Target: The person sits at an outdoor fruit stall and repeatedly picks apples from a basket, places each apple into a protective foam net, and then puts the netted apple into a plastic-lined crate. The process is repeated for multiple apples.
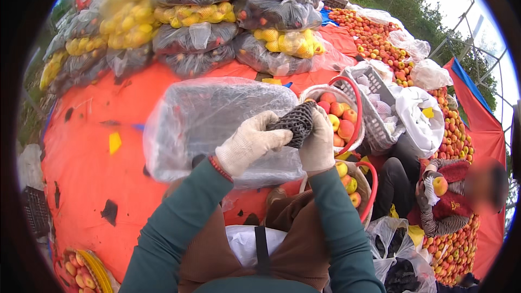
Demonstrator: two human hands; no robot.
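Head: bunched black netting point(298, 125) between fabric-gloved hands point(249, 142) point(318, 146).

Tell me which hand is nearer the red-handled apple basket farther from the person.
The right. The right hand is at the basket's left edge as seen; the left hand is farther left, over the plastic-lined container. Both hold a dark mesh sleeve.

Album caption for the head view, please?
Gloved left hand and right hand hold dark netting near a plastic-lined crate and baskets of apples.

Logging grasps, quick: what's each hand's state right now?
Left hand: closed, holding the black foam fruit net.
Right hand: closed, holding the net's right side.
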